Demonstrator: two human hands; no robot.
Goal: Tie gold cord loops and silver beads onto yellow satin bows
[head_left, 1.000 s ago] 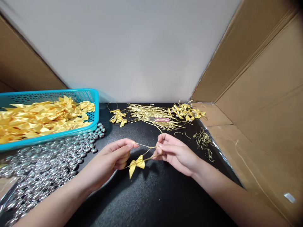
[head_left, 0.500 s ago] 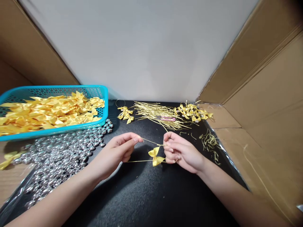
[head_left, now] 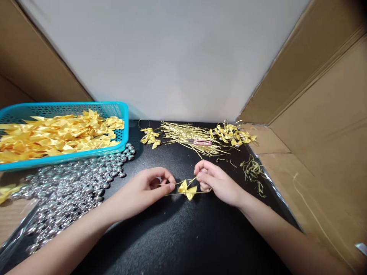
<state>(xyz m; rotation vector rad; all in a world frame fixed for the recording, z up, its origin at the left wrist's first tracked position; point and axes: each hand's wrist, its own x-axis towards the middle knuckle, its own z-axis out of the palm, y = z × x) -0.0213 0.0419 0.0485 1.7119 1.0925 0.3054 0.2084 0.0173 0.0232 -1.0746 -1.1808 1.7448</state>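
Observation:
Between my two hands a yellow ribbon bow (head_left: 187,190) hangs on a thin gold cord (head_left: 200,192), just above the black work surface. My left hand (head_left: 151,187) is closed on the cord at the left of the bow, thumb and fingers bent toward each other. With thumb and forefinger, my right hand (head_left: 213,179) pinches the cord at the right of the bow, and a lower strand runs under its curled fingers. Strands cross above the bow; whether they form a knot is too small to make out.
On the left a blue basket (head_left: 126,130) holds yellow bows, with silver beads (head_left: 83,187) spread before it. Farther back lie gold cords (head_left: 183,133), a pink-handled cutting tool (head_left: 202,142) and beaded bows (head_left: 233,133). Cord scraps (head_left: 252,169) lie right. Cardboard walls stand both sides.
My left hand has moved down and slightly right, closer to the bow. The upper strand, taut before, is now slacker. My right hand stays almost in place, still pinching the cord.

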